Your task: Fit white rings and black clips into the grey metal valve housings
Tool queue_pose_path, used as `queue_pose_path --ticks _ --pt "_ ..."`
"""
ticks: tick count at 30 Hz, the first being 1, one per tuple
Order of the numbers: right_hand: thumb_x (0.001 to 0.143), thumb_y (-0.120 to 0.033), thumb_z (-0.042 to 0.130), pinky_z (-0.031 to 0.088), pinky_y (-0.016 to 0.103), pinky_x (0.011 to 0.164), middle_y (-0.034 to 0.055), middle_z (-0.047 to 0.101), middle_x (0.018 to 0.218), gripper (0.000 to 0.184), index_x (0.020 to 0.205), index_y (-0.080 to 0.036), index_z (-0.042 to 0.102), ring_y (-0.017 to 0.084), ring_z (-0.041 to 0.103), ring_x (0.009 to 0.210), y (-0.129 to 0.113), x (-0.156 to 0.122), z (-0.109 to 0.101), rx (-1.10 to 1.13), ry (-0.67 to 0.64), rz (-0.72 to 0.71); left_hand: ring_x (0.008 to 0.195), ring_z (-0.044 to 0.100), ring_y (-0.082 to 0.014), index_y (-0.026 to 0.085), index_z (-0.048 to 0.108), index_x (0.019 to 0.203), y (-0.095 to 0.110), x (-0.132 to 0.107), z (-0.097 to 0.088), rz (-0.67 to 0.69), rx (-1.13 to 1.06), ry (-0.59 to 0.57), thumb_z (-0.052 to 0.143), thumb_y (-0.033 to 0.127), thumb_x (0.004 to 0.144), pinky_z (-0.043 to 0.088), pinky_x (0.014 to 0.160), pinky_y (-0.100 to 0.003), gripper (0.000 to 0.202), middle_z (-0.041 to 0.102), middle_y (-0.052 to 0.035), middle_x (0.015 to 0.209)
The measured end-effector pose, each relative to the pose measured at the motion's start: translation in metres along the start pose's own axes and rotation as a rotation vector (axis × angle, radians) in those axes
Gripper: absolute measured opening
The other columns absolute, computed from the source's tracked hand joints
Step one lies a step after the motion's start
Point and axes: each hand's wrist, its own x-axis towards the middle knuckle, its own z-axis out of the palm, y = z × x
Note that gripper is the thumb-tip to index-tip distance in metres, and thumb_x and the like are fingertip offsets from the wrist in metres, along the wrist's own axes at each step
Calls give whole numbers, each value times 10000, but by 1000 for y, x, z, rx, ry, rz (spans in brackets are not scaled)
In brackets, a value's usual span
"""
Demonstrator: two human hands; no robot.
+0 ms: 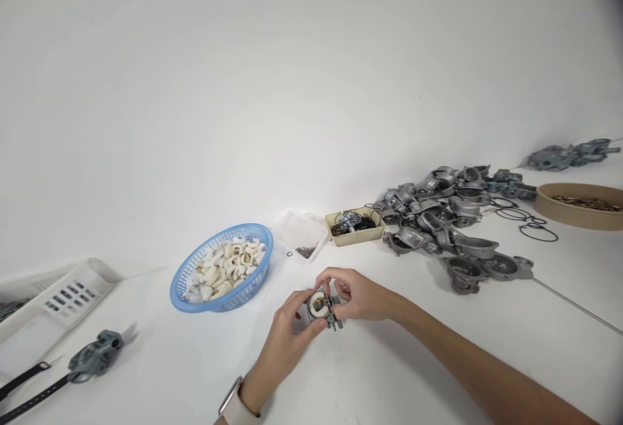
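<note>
A small grey carburetor body (335, 322) with a white ring-shaped float (318, 305) on its upper face sits low over the table in front of me. My left hand (291, 333) grips it from the left, thumb at the near edge and fingers at the far side. From the right, my right hand (359, 295) closes on the same carburetor, its index finger arched over the top and its thumb by the float's brassy middle. Whether a small part is pinched between those fingertips is hidden. A pale watch (233, 405) is on my left wrist.
A blue basket (182, 305) of white floats stands left, beside a bag of small pins (306, 251) and a cream tray (357, 239) of black rings. Metal bowls (433, 217) pile up right, near a tan tub (574, 214). Another carburetor (95, 357) lies left near a white crate (73, 298).
</note>
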Motion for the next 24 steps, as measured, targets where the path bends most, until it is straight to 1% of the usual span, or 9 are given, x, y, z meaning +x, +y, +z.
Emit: queue_pose_path --ticks 5,10,14,22,24 --pt "663 -121 699 230 193 463 -91 364 677 415 1057 -231 628 58 289 545 0 0 0 -23 -2 -29 1076 600 -255 240 598 1303 1 0 -1 10 -5 0 685 395 897 460 803 -334 443 647 -86 1249" --pt "676 -128 687 241 197 478 -93 353 661 380 1039 -226 631 62 281 548 -3 -1 2 -36 35 -15 1067 607 -241 254 599 1304 -1 1 -1 15 8 10 698 403 899 461 812 -326 443 655 -71 1235" --pt "685 -146 674 237 203 479 -97 347 643 342 1016 -218 628 63 279 537 -4 0 3 -29 56 -6 1088 600 -243 251 592 1304 -1 0 -1 12 1 -1 697 391 902 459 818 -327 439 644 -75 1259" --pt "691 -162 656 233 209 481 -94 362 649 314 1000 -216 628 67 289 539 -1 0 4 -1 91 -9 1100 598 -249 253 587 1304 0 0 -1 10 11 -8 679 394 907 463 811 -330 430 637 -76 1273" --pt "684 -160 662 237 204 481 -92 367 657 331 1008 -218 629 66 290 542 -1 0 4 -6 91 -8 1093 600 -247 256 591 1294 0 1 -1 8 14 -4 678 392 907 461 807 -329 420 641 -72 1262"
